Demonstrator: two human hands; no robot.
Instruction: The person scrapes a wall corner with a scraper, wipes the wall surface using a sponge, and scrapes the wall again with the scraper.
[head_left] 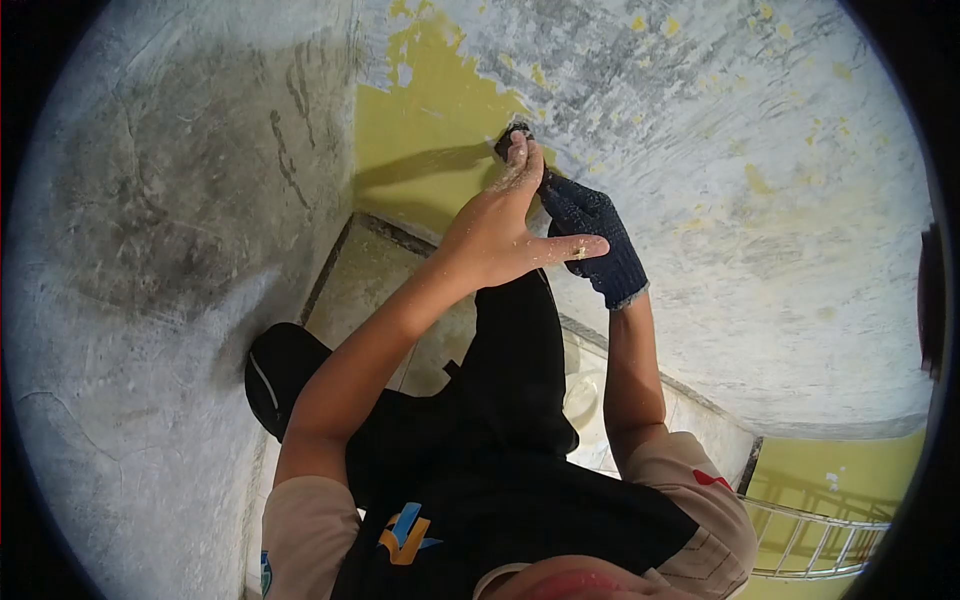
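Observation:
My bare left hand (pixel 505 225) reaches up to the wall, its thumb stretched out to the right and its fingertips on the dark head of a scraper-like tool (pixel 512 140). My right hand (pixel 597 235), in a dark blue knitted glove, is closed round the tool's handle, which the glove mostly hides. The tool's head meets the wall at the edge of a yellow-green painted patch (pixel 430 130). Grey, scraped wall (pixel 700 150) with small yellow flecks lies to the right. White dust sticks to my left fingers and thumb.
A grey, stained wall (pixel 180 200) stands at the left, meeting the painted one in a corner. Tiled floor (pixel 430 340) shows below, with a whitish round container (pixel 585 405) beside my leg. A metal ladder (pixel 815 540) lies at the lower right.

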